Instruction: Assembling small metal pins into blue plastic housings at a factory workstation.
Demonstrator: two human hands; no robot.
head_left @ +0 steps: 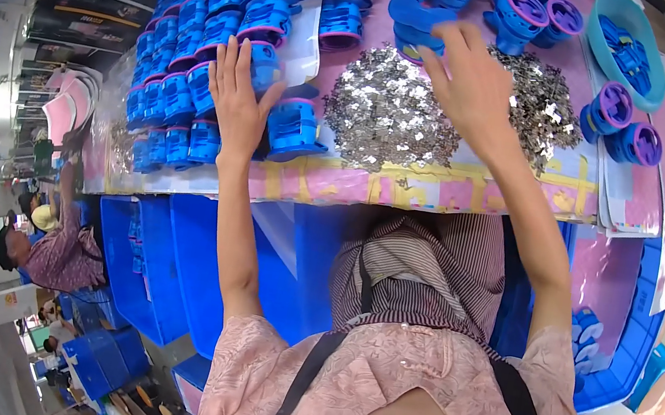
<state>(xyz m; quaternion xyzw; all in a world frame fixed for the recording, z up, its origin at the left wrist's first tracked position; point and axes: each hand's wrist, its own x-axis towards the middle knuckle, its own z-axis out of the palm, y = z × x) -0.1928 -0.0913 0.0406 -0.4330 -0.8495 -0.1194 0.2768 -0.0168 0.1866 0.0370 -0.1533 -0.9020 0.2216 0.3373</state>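
Note:
My left hand is at the near edge of a block of stacked blue plastic housings with pink-purple rims. Its fingers and thumb straddle one blue housing, which looks slightly blurred. Just to the right of that hand stands another blue housing. My right hand reaches over the piles of small metal pieces, thumb and fingers apart. Its fingertips are at a blue part with a flat, shaped top; whether they touch it is unclear. Below it spreads a pile of shiny metal pieces.
A darker metal pile lies right of my right hand. Blue pieces fill a turquoise basin at the far right. Two round purple-rimmed housings stand near it. Blue bins sit below the taped table edge. Another person is at left.

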